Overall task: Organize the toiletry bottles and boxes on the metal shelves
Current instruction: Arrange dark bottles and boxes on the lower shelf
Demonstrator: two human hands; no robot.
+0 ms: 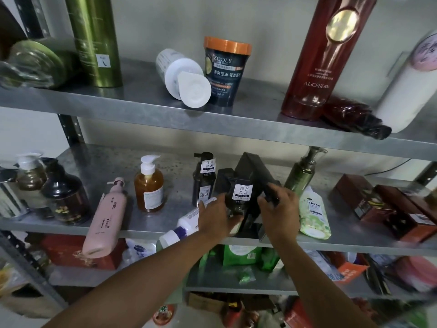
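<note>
Both hands are at the middle metal shelf (106, 166), right at its front centre. The left hand (217, 216) has its fingers wrapped round a small dark bottle with a white label (238, 195), held upright just above the shelf edge. The right hand (281, 202) is curled on a black piece beside the tilted tall black cardboard box (250, 166); I cannot tell whether that piece belongs to the box.

Behind the left hand stands a second dark labelled bottle (203, 183), and under the wrist lies a white bottle with a purple cap (186, 221). Further left, an amber pump bottle (149, 188) stands upright, while a pink pump bottle (106, 216) lies with its base hanging over the front edge. To the right, a pale green floral bottle (312, 214) leans, with an olive-green pump bottle (302, 174) behind it and reddish-brown boxes (378, 204) beyond.
</note>
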